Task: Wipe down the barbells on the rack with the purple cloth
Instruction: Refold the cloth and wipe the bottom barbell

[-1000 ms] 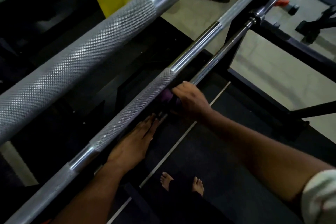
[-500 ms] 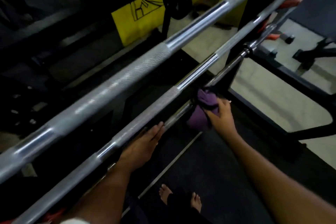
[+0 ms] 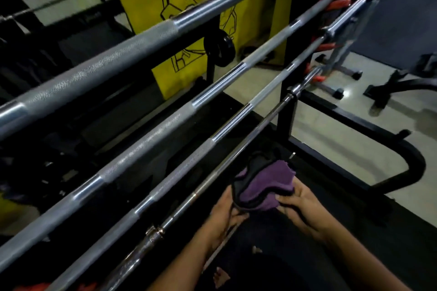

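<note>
Several steel barbells lie side by side on a black rack, running from lower left to upper right. The thickest one (image 3: 94, 73) is farthest from me, and a thin dark bar (image 3: 212, 177) is nearest. The purple cloth (image 3: 267, 184), edged in black, is bunched up just in front of the thin bar, off the metal. My left hand (image 3: 227, 210) grips its lower left edge. My right hand (image 3: 298, 203) holds its right side with fingers curled under it.
A black rack upright (image 3: 286, 116) stands just right of the cloth. A yellow panel (image 3: 146, 7) with a line drawing is behind the bars. Pale floor and black equipment legs (image 3: 390, 87) lie at right. My bare foot (image 3: 221, 276) shows below.
My right hand has pulled the cloth off the thin bar and back toward me. My left hand has left the bar and taken hold of the cloth. The view has tilted up.
</note>
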The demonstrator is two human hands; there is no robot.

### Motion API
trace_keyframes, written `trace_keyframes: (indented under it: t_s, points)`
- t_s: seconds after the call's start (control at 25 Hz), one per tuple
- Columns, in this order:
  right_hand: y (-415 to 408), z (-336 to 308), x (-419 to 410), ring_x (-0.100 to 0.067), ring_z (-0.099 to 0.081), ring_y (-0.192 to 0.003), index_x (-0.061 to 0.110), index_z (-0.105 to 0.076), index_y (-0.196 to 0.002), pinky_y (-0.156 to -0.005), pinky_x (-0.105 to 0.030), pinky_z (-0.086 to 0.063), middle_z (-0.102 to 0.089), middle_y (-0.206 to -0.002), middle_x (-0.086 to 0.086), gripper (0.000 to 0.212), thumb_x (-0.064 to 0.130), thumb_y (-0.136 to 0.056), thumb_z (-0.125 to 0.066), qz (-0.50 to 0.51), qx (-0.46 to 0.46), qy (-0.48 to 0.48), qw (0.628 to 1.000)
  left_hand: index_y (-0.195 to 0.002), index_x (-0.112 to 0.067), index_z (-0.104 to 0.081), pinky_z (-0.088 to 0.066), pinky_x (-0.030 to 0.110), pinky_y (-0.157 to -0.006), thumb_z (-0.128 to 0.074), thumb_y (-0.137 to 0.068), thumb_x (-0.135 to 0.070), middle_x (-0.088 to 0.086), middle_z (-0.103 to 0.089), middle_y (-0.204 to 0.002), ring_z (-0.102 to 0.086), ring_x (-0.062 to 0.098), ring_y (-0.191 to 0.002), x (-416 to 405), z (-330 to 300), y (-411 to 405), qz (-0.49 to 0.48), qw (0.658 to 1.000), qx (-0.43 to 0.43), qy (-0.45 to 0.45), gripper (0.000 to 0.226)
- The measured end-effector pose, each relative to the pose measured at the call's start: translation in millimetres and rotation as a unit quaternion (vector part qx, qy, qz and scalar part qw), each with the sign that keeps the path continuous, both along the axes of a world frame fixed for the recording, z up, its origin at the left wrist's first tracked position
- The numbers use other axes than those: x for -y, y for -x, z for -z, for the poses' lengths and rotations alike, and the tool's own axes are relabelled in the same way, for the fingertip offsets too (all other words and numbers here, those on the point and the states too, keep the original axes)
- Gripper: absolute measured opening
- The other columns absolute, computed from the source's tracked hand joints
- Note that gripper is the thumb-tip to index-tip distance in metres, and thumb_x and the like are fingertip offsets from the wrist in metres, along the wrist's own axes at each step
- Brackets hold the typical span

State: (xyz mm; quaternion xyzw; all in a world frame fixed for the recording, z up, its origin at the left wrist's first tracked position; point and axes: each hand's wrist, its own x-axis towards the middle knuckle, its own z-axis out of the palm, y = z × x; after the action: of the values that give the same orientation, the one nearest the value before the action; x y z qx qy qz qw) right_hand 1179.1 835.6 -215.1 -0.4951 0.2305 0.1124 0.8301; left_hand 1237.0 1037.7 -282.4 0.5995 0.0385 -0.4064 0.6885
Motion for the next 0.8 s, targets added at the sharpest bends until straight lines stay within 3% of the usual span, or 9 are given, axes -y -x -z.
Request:
trace_keyframes:
  t_s: [0.12, 0.2, 0.24, 0.32, 0.36, 0.48, 0.6, 0.72, 0.8]
  points:
    - [1.9, -8.1, 19.1, -0.031, -0.072, -0.1, 0.007, -0.054, -0.134, -0.079, -0.038, -0.063, -0.068, -0.122, -0.024, 0.079, -0.03, -0.064, -0.054, -0.023, 0.025, -0.126, 0.992, -0.135, -0.019, -0.056, -0.053, 0.039, -0.097, -0.052, -0.1, -0.036, 0.01, -0.064, -0.133, -0.066, 0.025, -0.114, -2.3, -21.5, -26.4, -0.066, 0.997, -0.021, 0.022, 0.04]
    - [-3.6, -4.9, 34.8, -0.047, -0.058, -0.122, 0.004, -0.044, -0.145, -0.096, -0.054, -0.054, -0.053, -0.139, -0.032, 0.084, -0.03, -0.069, -0.052, -0.064, 0.064, -0.24, 0.967, -0.132, -0.017, -0.061, -0.053, 0.03, -0.093, -0.056, -0.1, -0.022, 0.01, -0.066, -0.13, -0.064, 0.021, -0.114, -2.1, -42.2, -47.5, -0.045, 0.997, 0.064, -0.025, 0.032]
    - [-9.4, -0.3, 41.4, -0.052, -0.036, -0.14, 0.007, -0.031, -0.154, -0.113, -0.062, -0.035, -0.034, -0.154, -0.033, 0.082, -0.019, -0.078, -0.045, -0.085, 0.086, -0.28, 0.952, -0.128, -0.017, -0.064, -0.051, 0.026, -0.093, -0.056, -0.101, -0.019, 0.007, -0.069, -0.126, -0.064, 0.018, -0.114, -0.6, -53.1, -56.4, -0.025, 0.99, 0.124, -0.059, 0.029]
    - [-26.8, 13.8, 59.7, -0.051, -0.006, -0.15, 0.019, -0.016, -0.161, -0.121, -0.064, 0.001, -0.008, -0.163, -0.031, 0.078, 0.012, -0.085, -0.036, -0.098, 0.109, -0.346, 0.927, -0.122, -0.017, -0.069, -0.05, 0.022, -0.091, -0.054, -0.102, -0.016, 0.0, -0.072, -0.119, -0.065, 0.012, -0.111, 5.8, -70.8, -72.4, -0.006, 0.972, 0.215, -0.095, 0.024]
    - [-37.6, 17.7, 67.4, -0.051, -0.011, -0.148, 0.026, -0.021, -0.16, -0.12, -0.064, 0.0, -0.012, -0.163, -0.03, 0.074, 0.025, -0.088, -0.043, -0.11, 0.105, -0.321, 0.935, -0.12, -0.017, -0.069, -0.049, 0.02, -0.091, -0.054, -0.103, -0.016, -0.002, -0.072, -0.117, -0.065, 0.01, -0.111, 10.7, -79.4, -81.0, 0.004, 0.959, 0.264, -0.107, 0.023]
    - [-68.4, 21.2, 71.0, -0.038, -0.049, -0.132, 0.035, -0.044, -0.148, -0.115, -0.061, -0.034, -0.051, -0.146, -0.015, 0.083, 0.051, -0.075, -0.08, -0.197, 0.107, -0.044, 0.974, -0.118, -0.023, -0.069, -0.048, 0.024, -0.097, -0.055, -0.102, -0.018, -0.008, -0.068, -0.114, -0.063, 0.009, -0.111, 27.6, -91.2, -98.6, 0.08, 0.885, 0.428, -0.165, 0.022]
    - [-91.7, 14.8, 52.8, -0.012, -0.068, -0.105, 0.034, -0.059, -0.121, -0.096, -0.04, -0.055, -0.069, -0.114, 0.008, 0.065, 0.056, -0.067, -0.088, -0.289, 0.129, 0.24, 0.918, -0.119, -0.028, -0.068, -0.05, 0.031, -0.095, -0.055, -0.102, -0.026, -0.013, -0.062, -0.108, -0.063, 0.006, -0.105, 45.5, -83.9, -98.8, 0.119, 0.83, 0.498, -0.222, 0.022]
    - [-104.9, 16.1, 47.7, 0.003, -0.063, -0.1, 0.038, -0.056, -0.114, -0.089, -0.02, -0.052, -0.067, -0.109, 0.016, 0.057, 0.055, -0.069, -0.086, -0.272, 0.134, 0.375, 0.876, -0.126, -0.03, -0.062, -0.05, 0.031, -0.093, -0.054, -0.102, -0.033, -0.014, -0.06, -0.113, -0.061, 0.003, -0.106, 58.0, -79.0, -98.5, 0.168, 0.789, 0.545, -0.23, 0.026]
    - [-110.9, 20.1, 46.9, 0.005, -0.062, -0.101, 0.037, -0.052, -0.117, -0.085, -0.012, -0.047, -0.066, -0.111, 0.017, 0.057, 0.043, -0.073, -0.087, -0.295, 0.121, 0.389, 0.864, -0.133, -0.029, -0.057, -0.049, 0.027, -0.096, -0.059, -0.1, -0.031, -0.013, -0.06, -0.118, -0.061, 0.004, -0.109, 64.7, -75.9, -99.2, 0.175, 0.831, 0.493, -0.188, 0.033]
